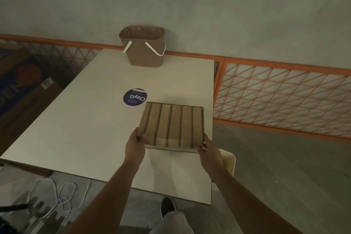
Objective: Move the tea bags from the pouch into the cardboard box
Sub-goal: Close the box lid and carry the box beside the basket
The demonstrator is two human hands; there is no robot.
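Both hands grasp the cardboard box by its near corners: the left hand has its thumb curled over the near-left corner, the right hand pinches the near-right one. The box, split by dividers into narrow slots, sits between them over the pale desk, just beside a round purple sticker. A brown perforated basket stands at the far edge.

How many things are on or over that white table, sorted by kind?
Cardboard box with dividers, held by the left hand and right hand: 1
Brown basket with white handles: 1
Round purple sticker: 1
Total: 3
No pouch or tea bags visible.
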